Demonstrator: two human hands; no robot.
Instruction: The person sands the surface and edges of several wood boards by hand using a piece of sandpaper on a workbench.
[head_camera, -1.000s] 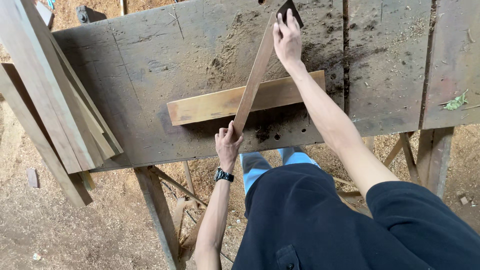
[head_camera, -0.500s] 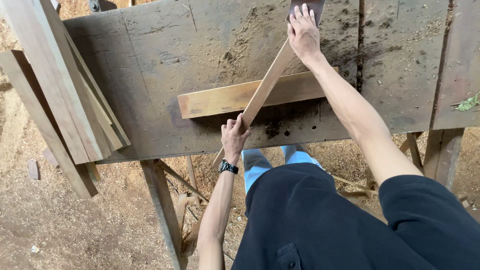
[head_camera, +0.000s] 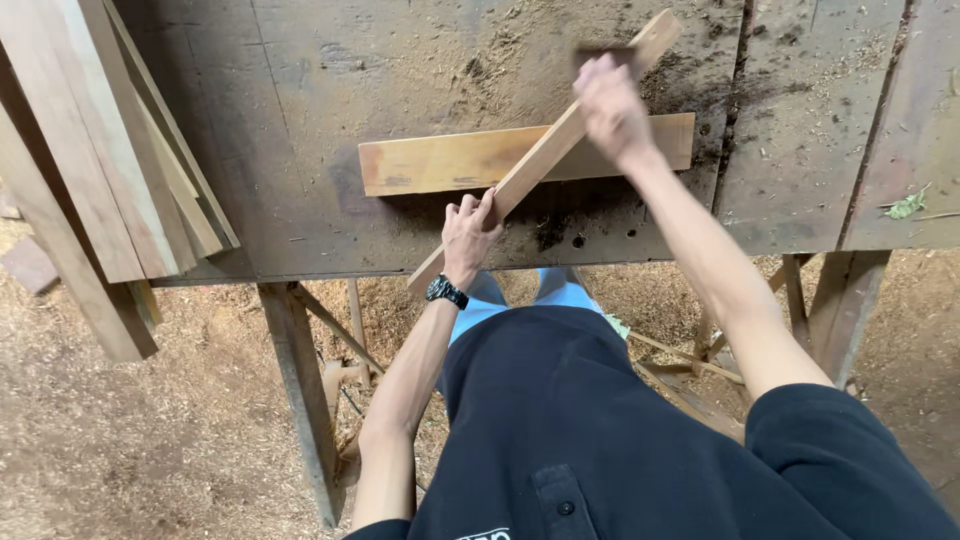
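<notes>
the surface (head_camera: 300, 130) is grey-brown, weathered, speckled with pale sawdust and dark stains. the flat board (head_camera: 450, 165) on it is light yellowish tan with an orange-brown end. the slanted strip (head_camera: 540, 160) is pale brown. the leaning planks (head_camera: 110, 160) are faded pinkish tan. the watch (head_camera: 446, 291) is black. the shirt (head_camera: 620, 440) is black, the trousers (head_camera: 560, 295) light blue. a small leaf (head_camera: 906, 206) is green. the floor (head_camera: 120, 430) is sandy brown sawdust.

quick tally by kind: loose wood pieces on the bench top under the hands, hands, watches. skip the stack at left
Wood pieces: 2, the narrow strip and the flat board under it
Hands: 2, the left hand on the strip's near end, the right hand blurred at its far end over a dark object
Wristwatch: 1
Total: 5
</notes>
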